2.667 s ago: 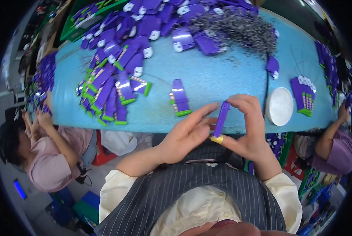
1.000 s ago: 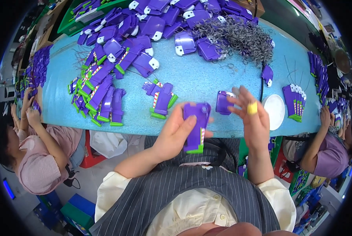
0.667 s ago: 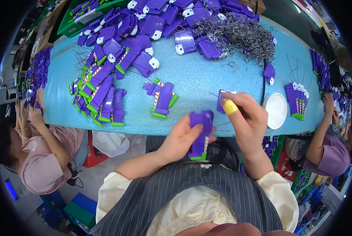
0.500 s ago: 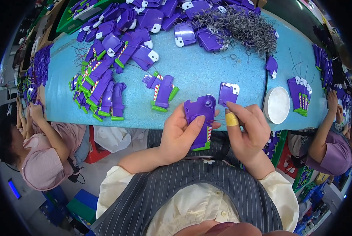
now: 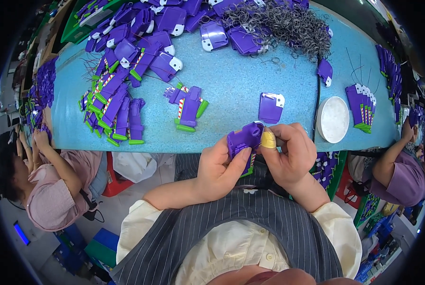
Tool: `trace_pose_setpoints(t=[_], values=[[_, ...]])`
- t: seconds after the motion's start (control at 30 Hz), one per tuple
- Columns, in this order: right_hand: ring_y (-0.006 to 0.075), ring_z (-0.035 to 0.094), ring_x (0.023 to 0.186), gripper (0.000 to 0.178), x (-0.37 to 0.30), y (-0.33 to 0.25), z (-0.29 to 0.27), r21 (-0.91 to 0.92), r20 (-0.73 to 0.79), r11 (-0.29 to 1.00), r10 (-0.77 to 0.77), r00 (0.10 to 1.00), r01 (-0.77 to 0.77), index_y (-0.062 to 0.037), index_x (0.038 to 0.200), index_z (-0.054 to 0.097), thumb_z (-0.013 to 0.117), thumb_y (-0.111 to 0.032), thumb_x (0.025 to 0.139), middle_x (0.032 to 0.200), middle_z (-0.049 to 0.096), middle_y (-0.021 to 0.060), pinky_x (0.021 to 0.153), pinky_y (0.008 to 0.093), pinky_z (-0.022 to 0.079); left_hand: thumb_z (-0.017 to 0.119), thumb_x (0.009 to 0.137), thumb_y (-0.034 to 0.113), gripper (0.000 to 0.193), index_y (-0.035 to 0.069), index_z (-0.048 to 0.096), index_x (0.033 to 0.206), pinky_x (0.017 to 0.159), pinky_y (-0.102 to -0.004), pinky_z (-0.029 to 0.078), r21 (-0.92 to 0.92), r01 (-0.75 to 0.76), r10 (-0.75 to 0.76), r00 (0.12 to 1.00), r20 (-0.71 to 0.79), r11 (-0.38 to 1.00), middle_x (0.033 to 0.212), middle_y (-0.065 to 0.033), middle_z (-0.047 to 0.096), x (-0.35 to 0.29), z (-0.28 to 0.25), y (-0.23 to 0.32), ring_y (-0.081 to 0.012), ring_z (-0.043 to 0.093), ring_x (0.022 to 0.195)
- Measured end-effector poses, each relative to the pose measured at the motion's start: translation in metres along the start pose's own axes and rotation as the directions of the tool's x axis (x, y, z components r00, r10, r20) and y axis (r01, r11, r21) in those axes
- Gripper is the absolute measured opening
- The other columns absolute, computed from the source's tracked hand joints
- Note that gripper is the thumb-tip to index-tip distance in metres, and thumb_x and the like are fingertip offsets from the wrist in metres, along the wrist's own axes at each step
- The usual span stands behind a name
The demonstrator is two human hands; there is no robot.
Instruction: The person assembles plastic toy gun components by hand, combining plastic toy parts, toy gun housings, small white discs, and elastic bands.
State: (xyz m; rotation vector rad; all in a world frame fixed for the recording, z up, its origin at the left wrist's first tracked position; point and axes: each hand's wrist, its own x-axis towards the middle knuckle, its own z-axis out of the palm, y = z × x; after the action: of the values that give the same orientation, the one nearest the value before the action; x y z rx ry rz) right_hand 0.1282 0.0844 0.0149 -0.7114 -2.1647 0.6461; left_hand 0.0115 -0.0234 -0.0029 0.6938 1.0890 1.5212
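Observation:
My left hand (image 5: 216, 171) is closed around a purple plastic wing part (image 5: 243, 138), its thumb lying across the front. A green edge shows at the part's lower end, and a round hole sits near its top right. My right hand (image 5: 292, 154), with a yellow wrap (image 5: 268, 140) on the thumb, pinches close against the part's right edge. Whatever lies between those fingertips is hidden. Beyond my hands lies a purple panel (image 5: 270, 108) with a white corner. To the left rests a purple, green-tipped part with red-and-white stripes (image 5: 189, 110).
Purple striped parts (image 5: 115, 102) are heaped at left, purple-and-white panels (image 5: 169, 21) at the back. Grey wire rings (image 5: 288, 31) pile at back right. A white bowl (image 5: 333, 119) stands near fanned parts (image 5: 363, 105) with wires. People sit on both sides.
My right hand has moved left and closed in on the purple part. The part has tilted, its top now foreshortened. The thin red wire between them no longer shows.

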Motion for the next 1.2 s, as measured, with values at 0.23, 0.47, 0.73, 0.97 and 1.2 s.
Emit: trace_pose_setpoints(t=[0.23,0.47,0.73,0.97,1.2], values=[[0.0168,0.055,0.05,0.022,0.001,-0.002,0.001,-0.009,-0.001,0.998,0.055,0.998,-0.055,-0.0009,0.081,0.057,0.073,-0.003,0.066,0.063,0.055,0.0054,0.042,0.0263,0.042,0.052,0.088,0.002,0.025,-0.004,0.053,0.113,0.062,-0.0207,0.045,0.24,-0.088,0.093,0.996,-0.01,0.967,0.083,-0.0051,0.063,0.006,-0.005,-0.004,-0.0054,0.056,0.072],[0.0126,0.05,0.059,0.012,0.002,0.0,0.002,0.396,0.106,0.837,0.368,0.924,-0.378,0.0001,0.086,0.054,0.061,-0.006,0.078,0.073,0.053,0.0054,0.052,0.023,0.04,0.055,0.085,0.001,0.029,-0.005,0.051,0.113,0.058,-0.0265,0.048,0.553,-0.25,0.231,0.967,0.105,0.795,0.083,-0.0123,0.065,0.011,-0.004,0.006,-0.0143,0.061,0.063],[0.0079,0.049,0.065,0.011,0.046,0.051,-0.007,0.603,0.169,0.567,0.598,0.784,-0.562,-0.0005,0.089,0.056,0.055,-0.011,0.085,0.075,0.054,-0.0003,0.059,0.0229,0.04,0.048,0.09,0.005,0.026,-0.002,0.044,0.115,0.072,-0.0314,0.051,0.418,0.118,-0.317,0.836,0.447,0.901,0.098,-0.0156,0.063,0.011,-0.01,0.04,-0.018,0.064,0.084],[0.0358,0.061,0.076,0.025,0.079,0.081,0.021,-0.588,0.051,0.688,0.557,0.829,-0.426,0.001,0.084,0.057,0.059,-0.024,0.08,0.083,0.063,0.0183,0.068,0.0434,0.047,0.042,0.094,0.008,0.034,-0.001,0.036,0.127,0.087,-0.0319,0.047,-0.07,0.178,-0.173,0.982,0.077,0.982,0.119,-0.0174,0.053,0.006,-0.004,0.033,-0.022,0.058,0.102],[0.0286,0.059,0.076,0.015,0.047,0.064,-0.046,-0.17,-0.109,0.961,0.201,0.974,-0.217,0.0006,0.092,0.056,0.053,0.003,0.077,0.083,0.059,0.0155,0.068,0.0324,0.046,0.04,0.094,0.007,0.036,-0.001,0.033,0.129,0.09,-0.034,0.045,-0.181,0.227,-0.212,0.972,0.098,0.957,0.121,-0.0191,0.051,0.014,-0.013,0.026,-0.0243,0.056,0.106]])
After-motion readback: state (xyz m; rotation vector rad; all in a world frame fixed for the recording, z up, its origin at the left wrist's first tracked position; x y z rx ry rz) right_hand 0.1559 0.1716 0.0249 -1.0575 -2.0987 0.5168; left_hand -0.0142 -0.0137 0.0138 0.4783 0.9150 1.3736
